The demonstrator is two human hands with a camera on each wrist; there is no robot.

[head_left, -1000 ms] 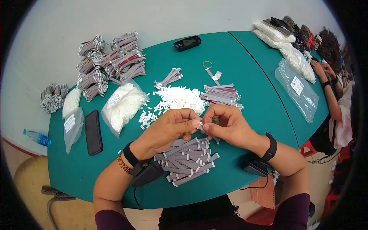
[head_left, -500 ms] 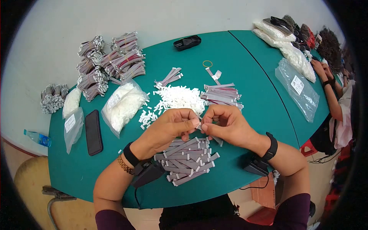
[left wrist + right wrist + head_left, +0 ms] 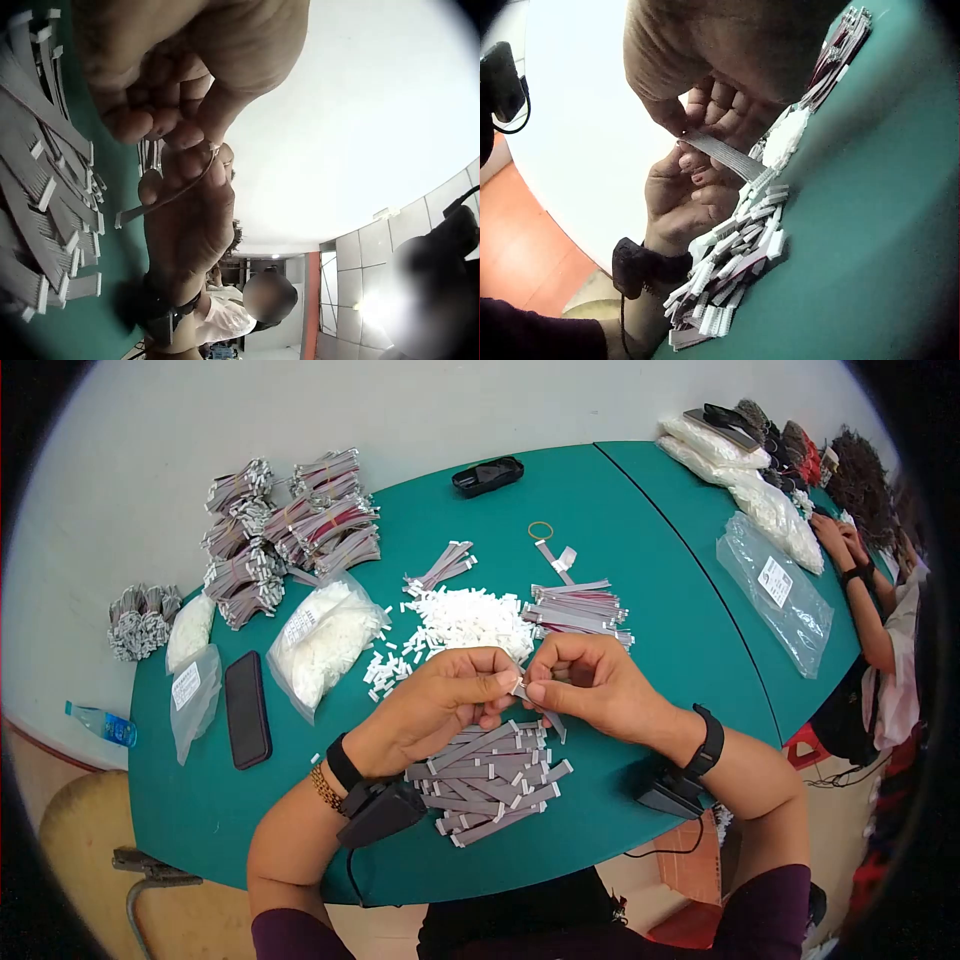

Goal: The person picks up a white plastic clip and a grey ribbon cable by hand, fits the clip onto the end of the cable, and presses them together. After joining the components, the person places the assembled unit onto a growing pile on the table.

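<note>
The left hand (image 3: 440,695) and the right hand (image 3: 590,685) meet just above the counter (image 3: 660,580), and both have their fingers curled in. Each hand pinches the top end of one flat gray ribbon cable (image 3: 545,718) between thumb and first finger. The rest of the cable hangs down toward the right, with its white tip free. A tiny white piece (image 3: 519,685) shows right at the pinch. It looks like one of the small connectors, but the fingertips hide most of it. To do this part well, I think the cable end should stay flat and straight, not twisted. The hands should hold it very close to the tip, and the push should be gentle and even so the thin wires do not bend. Under the hands lies a loose pile of gray cables with white ends (image 3: 490,780). Just behind the hands is a heap of loose white connectors (image 3: 465,618), near enough to pick from. Beside the heap, on the right, sits a tidy stack of gray cables (image 3: 578,608). Farther left are a clear bag of white parts (image 3: 320,640) and a black phone (image 3: 247,708).
</note>
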